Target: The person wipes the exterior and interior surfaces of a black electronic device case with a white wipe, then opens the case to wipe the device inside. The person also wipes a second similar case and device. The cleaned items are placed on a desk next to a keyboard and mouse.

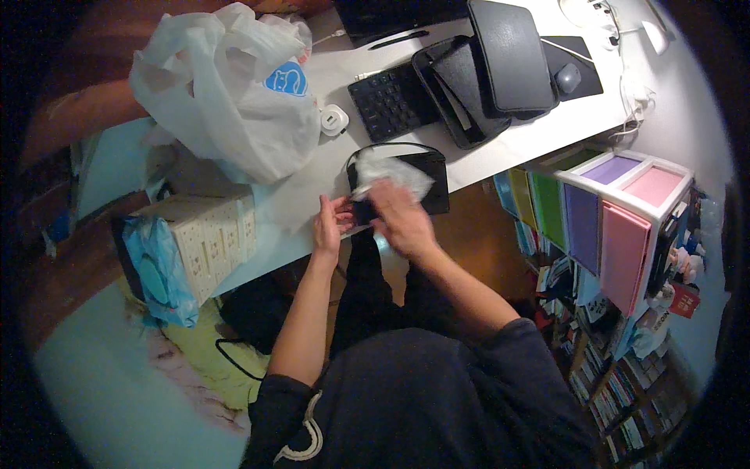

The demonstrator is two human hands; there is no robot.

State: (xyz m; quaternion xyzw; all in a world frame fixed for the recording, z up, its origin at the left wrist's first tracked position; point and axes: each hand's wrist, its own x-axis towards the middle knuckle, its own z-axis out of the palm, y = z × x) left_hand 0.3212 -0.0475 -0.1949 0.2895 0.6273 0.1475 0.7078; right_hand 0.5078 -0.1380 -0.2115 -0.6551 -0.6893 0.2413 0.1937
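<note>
A flat black bag or case [435, 186] with a thin strap lies at the table's front edge. My right hand [403, 218], blurred, presses a crumpled white wipe or tissue [394, 170] on its surface. At the case's left edge is my left hand [333, 225], palm turned inward and fingers apart; whether its fingertips touch the case is hard to tell. Just beyond the case lies a black keyboard [389, 104]. A round white device [334, 121] is left of the keyboard.
A white plastic bag [225, 99] stands at the left, behind a patterned drawer box [220, 243] with a blue pack [161, 267]. Black cases [512, 55] and a mouse [568, 78] lie at the back right. Right of the table stands a rack of coloured panels [626, 252].
</note>
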